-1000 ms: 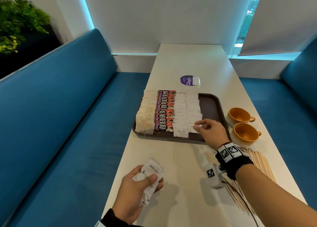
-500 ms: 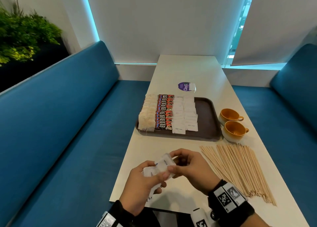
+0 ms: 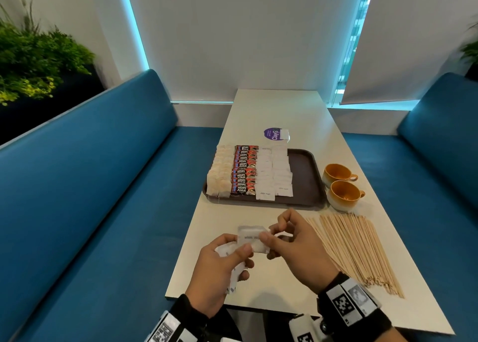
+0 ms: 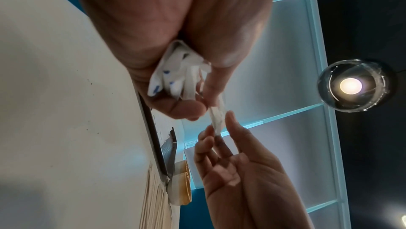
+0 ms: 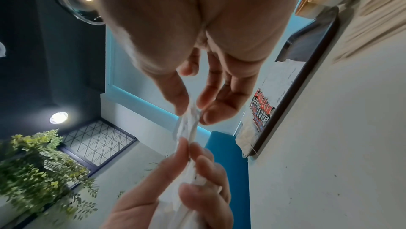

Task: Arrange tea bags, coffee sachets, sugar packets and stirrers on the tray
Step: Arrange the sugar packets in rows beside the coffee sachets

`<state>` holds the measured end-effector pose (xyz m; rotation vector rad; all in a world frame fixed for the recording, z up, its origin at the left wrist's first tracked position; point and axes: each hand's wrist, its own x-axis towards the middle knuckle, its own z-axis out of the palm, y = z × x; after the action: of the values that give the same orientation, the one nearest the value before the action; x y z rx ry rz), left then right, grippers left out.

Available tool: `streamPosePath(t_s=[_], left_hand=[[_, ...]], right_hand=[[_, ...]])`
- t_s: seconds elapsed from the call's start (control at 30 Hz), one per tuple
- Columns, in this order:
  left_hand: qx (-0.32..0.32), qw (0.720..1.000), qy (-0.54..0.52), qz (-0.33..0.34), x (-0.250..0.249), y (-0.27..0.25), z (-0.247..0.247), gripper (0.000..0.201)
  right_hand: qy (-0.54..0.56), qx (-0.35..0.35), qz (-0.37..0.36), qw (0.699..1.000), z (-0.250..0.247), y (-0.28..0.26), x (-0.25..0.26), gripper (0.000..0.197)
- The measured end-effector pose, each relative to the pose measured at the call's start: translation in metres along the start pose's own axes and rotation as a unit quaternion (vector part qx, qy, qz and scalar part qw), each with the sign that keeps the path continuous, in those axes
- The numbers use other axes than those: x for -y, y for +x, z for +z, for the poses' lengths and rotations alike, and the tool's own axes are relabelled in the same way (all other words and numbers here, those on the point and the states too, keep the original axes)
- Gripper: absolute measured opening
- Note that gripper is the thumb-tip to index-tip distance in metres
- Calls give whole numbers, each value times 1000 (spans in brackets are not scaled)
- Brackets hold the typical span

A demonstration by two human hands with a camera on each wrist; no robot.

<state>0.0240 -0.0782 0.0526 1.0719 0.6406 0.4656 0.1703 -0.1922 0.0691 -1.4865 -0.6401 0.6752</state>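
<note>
1. While the left hand (image 3: 219, 269) grips a bunch of white sugar packets (image 4: 173, 75) above the table's (image 3: 279, 114) near edge, its thumb and forefinger pinch the top packet (image 3: 252, 239).
2. Facing it, the right hand (image 3: 297, 246) pinches that same packet's other end.
3. On the brown tray (image 3: 305, 176) lie rows of tea bags (image 3: 219, 173), coffee sachets (image 3: 244, 171) and sugar packets.
4. Wooden stirrers (image 3: 357, 248) lie on the table beside the right hand, near two orange cups (image 3: 341, 184).

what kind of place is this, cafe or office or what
Probably a café or office pantry booth: blue padded benches flank a long white table, a glass pendant lamp hangs overhead, and two orange cups sit beside the tray.
</note>
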Motion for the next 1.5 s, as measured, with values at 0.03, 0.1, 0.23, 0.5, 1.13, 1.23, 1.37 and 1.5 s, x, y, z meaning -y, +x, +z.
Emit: streamPosePath(t_s=[0.03, 0.1, 0.23, 0.5, 1.13, 1.23, 1.37, 1.5], left_hand=[[-10, 1000, -3, 2, 0, 1, 1, 32], [-21, 1000, -6, 1, 1, 1, 2, 30], [-10, 1000, -5, -5, 0, 0, 3, 33], [-36, 999, 17, 20, -3, 1, 4, 26], [-34, 997, -41, -63, 2, 18, 3, 36], [-31, 983, -135, -117, 5, 25, -5, 33], [-35, 982, -144, -120, 14, 36, -18, 44], [-28, 987, -101, -119, 20, 42, -26, 39]], right_hand=[[3, 3, -5, 1000, -1, -2, 1, 26], [-25, 19, -13, 999, -4, -5, 3, 15], [-75, 38, -16, 996, -6, -7, 4, 16], [-88, 56, -13, 994, -3, -7, 2, 32], [-38, 38, 22, 998, -11, 10, -15, 32], [-30, 19, 46, 998, -19, 20, -17, 36], [-32, -34, 72, 996, -39, 49, -18, 39], [-8, -105, 98, 990, -69, 102, -27, 37]])
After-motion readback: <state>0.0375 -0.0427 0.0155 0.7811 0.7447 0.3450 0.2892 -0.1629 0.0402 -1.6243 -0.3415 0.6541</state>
